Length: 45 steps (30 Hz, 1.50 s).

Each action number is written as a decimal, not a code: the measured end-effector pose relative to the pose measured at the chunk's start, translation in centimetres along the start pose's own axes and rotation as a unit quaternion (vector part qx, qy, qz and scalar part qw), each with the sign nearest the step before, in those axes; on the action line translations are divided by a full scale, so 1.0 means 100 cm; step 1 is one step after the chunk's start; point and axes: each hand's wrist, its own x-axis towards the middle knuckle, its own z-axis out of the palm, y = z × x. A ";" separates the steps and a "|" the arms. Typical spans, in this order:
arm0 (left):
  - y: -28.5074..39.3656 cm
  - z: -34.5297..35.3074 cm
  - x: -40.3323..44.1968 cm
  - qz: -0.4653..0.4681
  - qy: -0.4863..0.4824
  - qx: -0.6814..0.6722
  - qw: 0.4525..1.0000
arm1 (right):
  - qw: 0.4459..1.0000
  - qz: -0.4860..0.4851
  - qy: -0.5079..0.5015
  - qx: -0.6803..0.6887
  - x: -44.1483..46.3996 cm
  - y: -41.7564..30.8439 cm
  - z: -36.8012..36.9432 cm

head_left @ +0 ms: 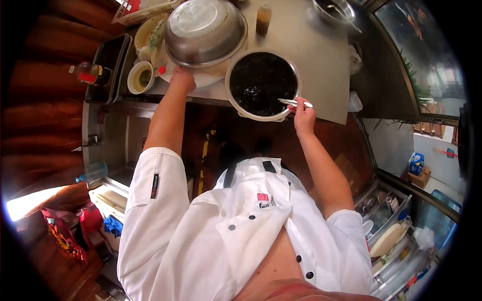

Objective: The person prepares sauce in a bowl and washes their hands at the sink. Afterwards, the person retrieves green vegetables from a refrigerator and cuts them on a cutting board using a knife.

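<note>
My right hand (304,118) is closed round a slim, pale utensil (288,102); its exact kind is unclear. The tip reaches over the rim of a round, pale tub (232,104) filled with a glossy black substance (262,80). My left hand (183,80) is curled at the near edge of a large upside-down metal bowl (203,30), above a white plate or board (208,79). Its fingers are largely hidden, so I cannot see what they grip. A small red cap (162,70) lies just left of it.
A brown-filled bottle (263,19) and a metal bowl (337,9) stand farther back on the table (321,65). Left are a pale bowl (141,78), dark trays (103,85) and a bottle (93,74). A sink (125,135) lies below; an open drawer (381,210) is at right.
</note>
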 end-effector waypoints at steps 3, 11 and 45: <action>0.000 0.000 -0.001 -0.006 0.004 -0.003 1.000 | 1.000 -0.006 0.010 -0.016 0.001 -0.006 0.003; 0.001 -0.003 -0.007 0.004 0.014 0.007 1.000 | 1.000 -0.009 -0.020 -0.001 -0.003 -0.015 0.016; 0.001 -0.005 -0.002 0.004 -0.002 0.001 1.000 | 0.984 -0.084 -0.005 -0.154 0.007 -0.049 -0.039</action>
